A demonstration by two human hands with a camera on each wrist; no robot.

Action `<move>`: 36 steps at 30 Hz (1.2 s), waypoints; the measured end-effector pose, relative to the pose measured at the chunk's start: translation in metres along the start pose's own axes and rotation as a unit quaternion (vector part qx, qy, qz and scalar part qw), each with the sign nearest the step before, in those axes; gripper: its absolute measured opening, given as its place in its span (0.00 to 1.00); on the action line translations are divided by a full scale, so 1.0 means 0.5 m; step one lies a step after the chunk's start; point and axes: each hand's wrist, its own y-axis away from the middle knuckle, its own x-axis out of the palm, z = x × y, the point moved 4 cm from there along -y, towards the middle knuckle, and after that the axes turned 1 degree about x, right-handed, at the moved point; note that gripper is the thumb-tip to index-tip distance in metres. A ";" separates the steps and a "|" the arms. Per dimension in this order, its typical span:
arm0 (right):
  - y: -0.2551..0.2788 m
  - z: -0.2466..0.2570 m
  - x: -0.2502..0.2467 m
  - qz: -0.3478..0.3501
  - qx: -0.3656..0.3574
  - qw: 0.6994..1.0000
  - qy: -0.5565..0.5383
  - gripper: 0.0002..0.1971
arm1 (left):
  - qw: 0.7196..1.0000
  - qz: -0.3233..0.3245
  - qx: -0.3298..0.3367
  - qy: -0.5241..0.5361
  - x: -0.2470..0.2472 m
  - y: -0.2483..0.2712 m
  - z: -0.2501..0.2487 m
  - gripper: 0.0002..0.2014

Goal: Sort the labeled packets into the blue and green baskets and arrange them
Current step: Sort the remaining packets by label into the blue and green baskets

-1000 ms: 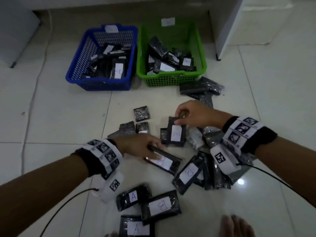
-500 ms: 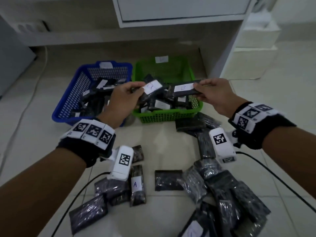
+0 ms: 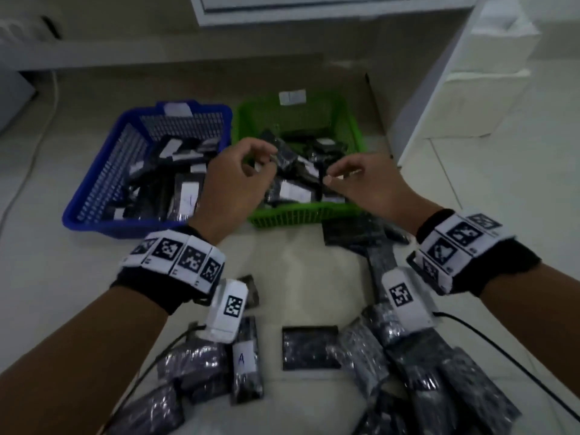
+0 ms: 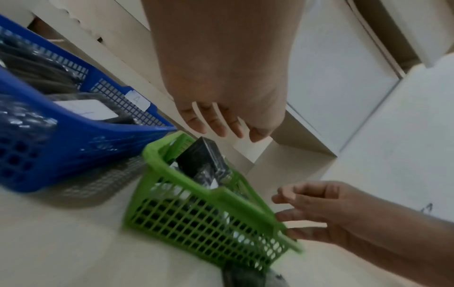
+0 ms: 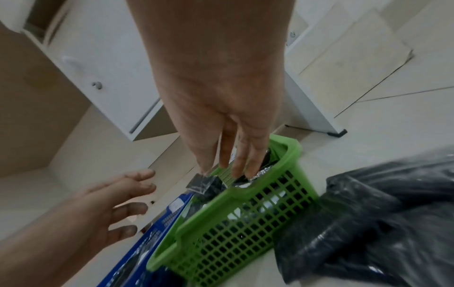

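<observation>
Now both hands are hovering over the green basket [image 3: 356, 133], and neither one is holding a packet. The left hand [image 3: 233, 183] is hanging above the near left corner of this basket with its fingers [image 4: 213, 124] loosely curled and a little apart, touching nothing. The right hand [image 3: 367, 180] is hanging above the near right part, its fingers [image 5: 242, 155] relaxed and pointing down toward the packets in the green basket [image 3: 295, 191]; whether the fingertips are touching them I cannot tell.

Just beside it on the left, the blue basket [image 3: 94, 196] is standing on the floor [image 3: 301, 271], with its own black packets [image 3: 185, 196] lying inside, several showing white labels. Each basket is carrying a white tag on its far wall.

More packets are lying loose on the floor near the person, in 2 groups under the wrists. 1 of them, the packet marked A [image 3: 246, 361], is lying under the left wrist, and a flat dark packet [image 3: 310, 348] is lying alone between the groups.
</observation>
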 end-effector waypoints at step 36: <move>0.332 -0.024 0.170 0.153 0.302 0.851 -0.402 0.12 | 0.903 0.027 -0.385 0.188 -0.096 0.332 0.108 0.06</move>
